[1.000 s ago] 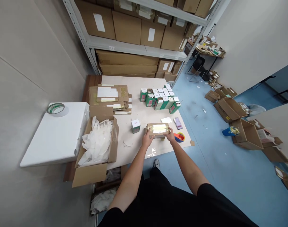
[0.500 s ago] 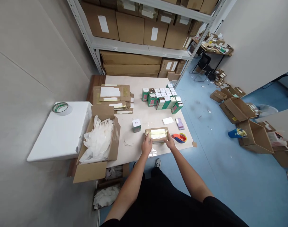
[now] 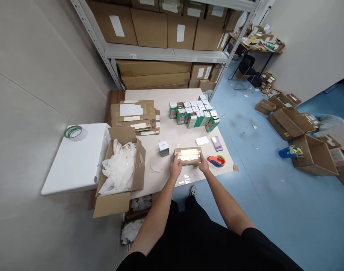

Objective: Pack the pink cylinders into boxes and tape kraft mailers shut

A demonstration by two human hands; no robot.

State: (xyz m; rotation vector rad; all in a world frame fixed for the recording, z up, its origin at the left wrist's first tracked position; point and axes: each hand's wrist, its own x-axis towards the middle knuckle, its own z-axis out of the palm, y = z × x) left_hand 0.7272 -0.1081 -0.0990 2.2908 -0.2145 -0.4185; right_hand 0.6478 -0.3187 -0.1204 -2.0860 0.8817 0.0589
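Observation:
A small taped cardboard box (image 3: 188,154) with a pale label and shiny tape is gripped at both ends over the front of the table. My left hand (image 3: 175,167) closes on its left end, thumb on top. My right hand (image 3: 203,164) holds the right end the same way. Right of the box lies a red and blue tape dispenser (image 3: 216,161) with yellow tape. A small white-topped green box (image 3: 163,148) stands to the left. Beyond my hands are a white card (image 3: 202,140) and a purple packet (image 3: 216,143), partly blurred out.
Several green-and-white boxes (image 3: 198,119) stand grouped at the back right of the table. Flattened cardboard (image 3: 149,107) is stacked at the back left. An open carton (image 3: 139,165) with white paper sits front left, beside a white block (image 3: 76,162) bearing a tape roll (image 3: 73,131). Shelving (image 3: 166,52) rises behind.
The view has shifted slightly. The taped box sits a little higher in the picture, still between both hands. Nothing else on the table has visibly been moved.

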